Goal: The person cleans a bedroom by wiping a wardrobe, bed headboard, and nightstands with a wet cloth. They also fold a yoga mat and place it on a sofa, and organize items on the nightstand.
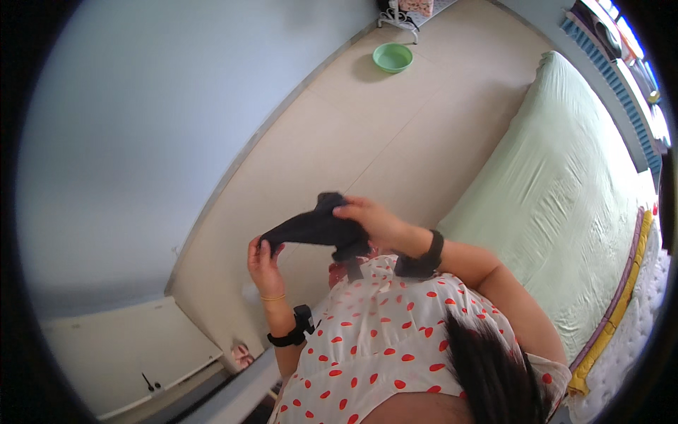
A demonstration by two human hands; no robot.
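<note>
A piece of black cloth point(312, 228), perhaps a small garment, stretches between my two hands in front of my body. My left hand point(267, 267) pinches its narrow end, fingers curled around the edge. At the wider, bunched end my right hand point(368, 217) grips the fabric with the thumb on top. Part of the cloth hangs down below the right hand, a little blurred. Its exact kind cannot be made out. Black straps with small devices sit on both of my forearms.
A bed with a pale green sheet point(529, 191) runs along the right. On the tiled floor ahead stands a green plastic basin point(392, 57), near a white rack point(398, 24). A blue-grey wall point(132, 148) rises at left, with a white cabinet point(132, 350) below it.
</note>
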